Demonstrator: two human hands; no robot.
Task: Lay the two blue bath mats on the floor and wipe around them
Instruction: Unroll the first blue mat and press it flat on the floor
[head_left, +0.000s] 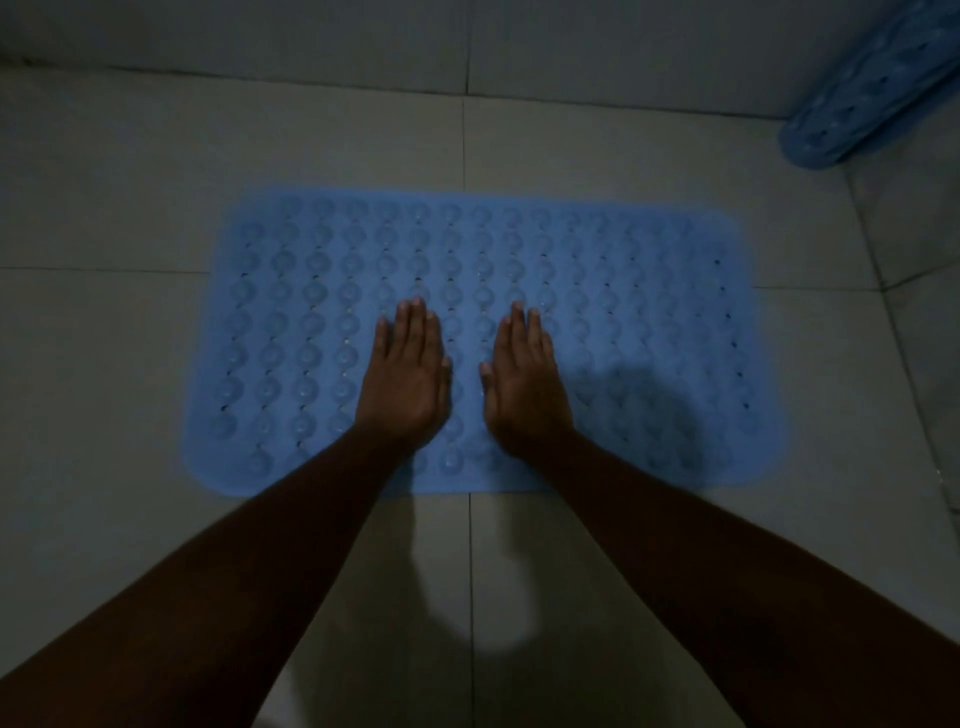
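Note:
A blue bath mat (649, 291) with rows of round suction cups lies flat on the tiled floor, long side across the view. My left hand (408, 379) and my right hand (524, 384) rest palm down on its near middle, side by side, fingers straight and close together, holding nothing. A second blue bath mat (872, 88) leans against the wall in the far right corner, its lower edge on the floor.
Pale large floor tiles (104, 364) surround the mat. A tiled wall (363, 36) runs along the far side and another wall (924, 312) stands on the right. The light is dim.

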